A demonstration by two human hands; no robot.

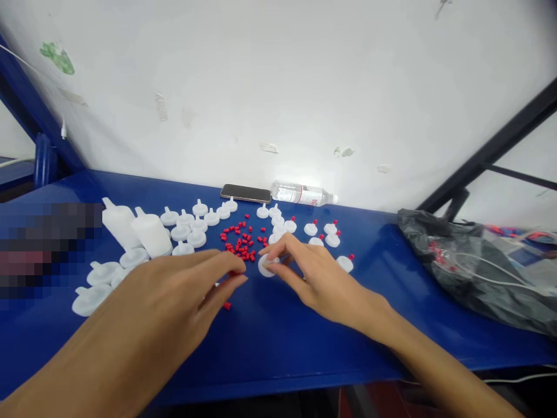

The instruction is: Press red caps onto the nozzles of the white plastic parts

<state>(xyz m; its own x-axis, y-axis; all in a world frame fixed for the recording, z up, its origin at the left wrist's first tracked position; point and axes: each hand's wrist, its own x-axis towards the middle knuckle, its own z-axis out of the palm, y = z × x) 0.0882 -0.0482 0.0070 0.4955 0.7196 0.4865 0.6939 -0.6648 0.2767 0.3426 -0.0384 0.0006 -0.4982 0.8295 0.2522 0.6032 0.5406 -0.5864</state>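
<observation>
I have right hand (319, 276) pinching a white spouted lid (263, 269) | left hand (174, 296): thumb and finger close, I can't tell if gripping | lid: between hands, near red caps (244, 254)

The right hand (324, 281) partly hid one white cap (263, 267) — the left hand (174, 296) overlapped other caps (118, 277). At right, a black bag (487, 290) ran out of view; print on the far bottle (300, 194) was unreadable.
</observation>
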